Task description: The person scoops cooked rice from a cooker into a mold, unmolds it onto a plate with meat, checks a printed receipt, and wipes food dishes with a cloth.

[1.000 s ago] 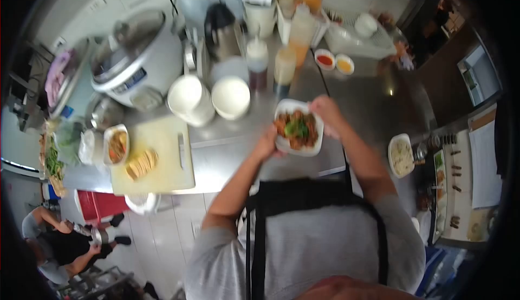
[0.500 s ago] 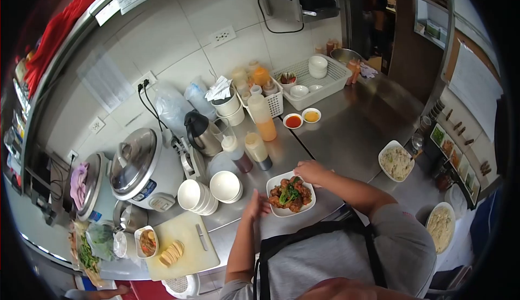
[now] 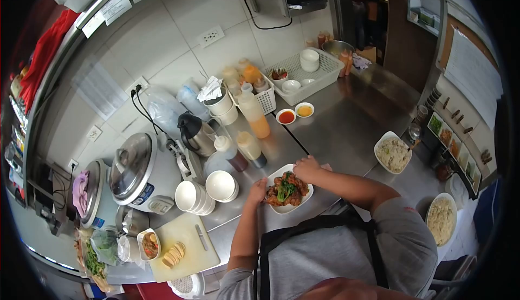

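A squarish white dish (image 3: 284,209) of browned, glazed meat pieces (image 3: 295,190) topped with leafy greens (image 3: 284,191) sits at the counter's front edge, before my body. My left hand (image 3: 258,191) grips its left rim, fingers closed on the edge. At the dish's far right corner is my right hand (image 3: 307,169), curled with the knuckles up; its fingertips are hidden. A small pale pinkish bit shows just beyond that hand, too little to name. Squeeze bottles (image 3: 250,149) stand behind the dish, and stacked white bowls (image 3: 221,186) are to its left.
Two sauce dishes (image 3: 286,117) sit farther back, near a white basket (image 3: 319,86). A cutting board (image 3: 197,254) with sliced food and a knife (image 3: 201,237) lies at left, below a rice cooker (image 3: 162,178). A bowl of rice (image 3: 394,154) is at right.
My left hand has gone from open beside the dish to gripping its left rim. My right hand stays at the far right corner, slightly shifted. The whole view has tilted slightly.
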The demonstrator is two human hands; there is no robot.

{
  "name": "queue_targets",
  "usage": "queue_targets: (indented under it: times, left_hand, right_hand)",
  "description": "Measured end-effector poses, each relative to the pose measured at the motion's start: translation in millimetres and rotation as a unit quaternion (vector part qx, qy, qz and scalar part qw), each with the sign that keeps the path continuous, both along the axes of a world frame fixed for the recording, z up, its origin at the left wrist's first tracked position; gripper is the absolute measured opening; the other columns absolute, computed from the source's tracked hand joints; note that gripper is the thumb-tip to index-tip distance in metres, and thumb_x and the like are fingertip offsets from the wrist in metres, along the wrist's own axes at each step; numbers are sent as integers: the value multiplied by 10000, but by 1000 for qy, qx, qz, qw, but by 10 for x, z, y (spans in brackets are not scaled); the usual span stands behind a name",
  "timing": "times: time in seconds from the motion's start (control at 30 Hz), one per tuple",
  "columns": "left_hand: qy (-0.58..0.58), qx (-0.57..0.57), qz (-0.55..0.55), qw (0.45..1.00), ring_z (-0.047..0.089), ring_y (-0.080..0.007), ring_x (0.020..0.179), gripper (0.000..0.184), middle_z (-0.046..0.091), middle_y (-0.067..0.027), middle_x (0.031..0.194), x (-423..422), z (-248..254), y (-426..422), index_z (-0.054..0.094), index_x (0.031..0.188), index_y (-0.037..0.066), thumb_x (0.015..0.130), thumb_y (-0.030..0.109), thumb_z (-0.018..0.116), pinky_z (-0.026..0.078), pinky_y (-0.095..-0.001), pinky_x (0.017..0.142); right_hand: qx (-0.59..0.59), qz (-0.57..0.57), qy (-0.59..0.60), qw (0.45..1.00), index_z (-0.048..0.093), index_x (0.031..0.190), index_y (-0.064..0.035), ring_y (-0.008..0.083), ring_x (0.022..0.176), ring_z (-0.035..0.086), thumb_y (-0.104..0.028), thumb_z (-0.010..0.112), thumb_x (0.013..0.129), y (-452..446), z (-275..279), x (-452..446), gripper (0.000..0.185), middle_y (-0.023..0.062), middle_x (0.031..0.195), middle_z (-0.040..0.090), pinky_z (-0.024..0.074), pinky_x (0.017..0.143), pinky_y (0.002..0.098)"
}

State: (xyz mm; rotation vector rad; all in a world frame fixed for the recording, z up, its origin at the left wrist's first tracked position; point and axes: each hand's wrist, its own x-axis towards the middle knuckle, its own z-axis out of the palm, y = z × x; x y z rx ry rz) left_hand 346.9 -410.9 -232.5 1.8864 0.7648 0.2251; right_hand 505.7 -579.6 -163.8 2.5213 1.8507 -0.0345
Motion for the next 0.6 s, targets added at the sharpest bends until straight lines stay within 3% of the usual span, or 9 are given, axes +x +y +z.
queue_targets:
  times: [0.1, 0.2, 0.27, 0.33, 0.37, 0.43, 0.6]
  left_hand:
    - [-9, -41, 44, 998, 507, -129, 553, 435, 561, -83, 701, -41, 65, -142, 553, 922, -42, 871, 357, 387, 429, -269, 489]
    - [-15, -93, 77, 993, 502, -131, 522, 418, 557, -77, 686, -87, 120, -242, 559, 906, -25, 872, 353, 384, 419, -265, 444]
    - [-11, -101, 103, 989, 503, -132, 501, 412, 553, -68, 667, -127, 166, -324, 562, 894, -7, 867, 360, 377, 407, -260, 402]
    - [5, -158, 125, 980, 506, -136, 481, 420, 550, -65, 654, -168, 315, -398, 557, 893, 0, 860, 371, 364, 389, -256, 366]
    - [19, -189, 138, 972, 507, -138, 471, 424, 548, -63, 647, -211, 352, -416, 554, 892, 3, 857, 377, 358, 381, -254, 348]
    - [-13, -253, 55, 966, 506, -144, 456, 432, 547, -67, 645, -239, 201, -281, 537, 910, 3, 847, 385, 345, 367, -249, 334]
    - [62, -168, 59, 982, 497, -128, 451, 493, 544, -62, 659, -198, 380, -379, 508, 1000, 9, 856, 445, 328, 390, -227, 350]
  right_hand:
    - [-21, -5, -4, 1000, 633, 796, -85, 238, 831, 571, -159, 504, 723, -32, -8, -8, 166, 66, 841, 607, 377, 754, 429]
    - [-71, -12, 90, 993, 639, 767, -75, 260, 766, 583, -133, 520, 694, -81, 81, 96, 151, 94, 833, 611, 404, 686, 449]
    - [-63, -94, 355, 928, 632, 773, -76, 257, 726, 585, -146, 526, 676, -157, -250, 461, 160, 108, 791, 612, 433, 643, 410]
    - [-79, -88, 386, 915, 625, 746, -50, 273, 672, 577, -140, 532, 659, -191, -404, 755, 156, 147, 763, 603, 435, 566, 397]
    - [-99, -40, 294, 950, 621, 715, -22, 290, 638, 568, -127, 535, 651, -179, -412, 853, 150, 179, 757, 594, 422, 510, 403]
    - [-71, -34, 242, 967, 629, 728, -65, 234, 630, 570, -121, 559, 623, -335, -40, 799, 138, 131, 701, 603, 438, 562, 341]
    - [127, -49, 368, 920, 591, 846, -40, 211, 723, 575, -62, 527, 676, -289, -185, 663, 183, 118, 803, 602, 446, 619, 306]
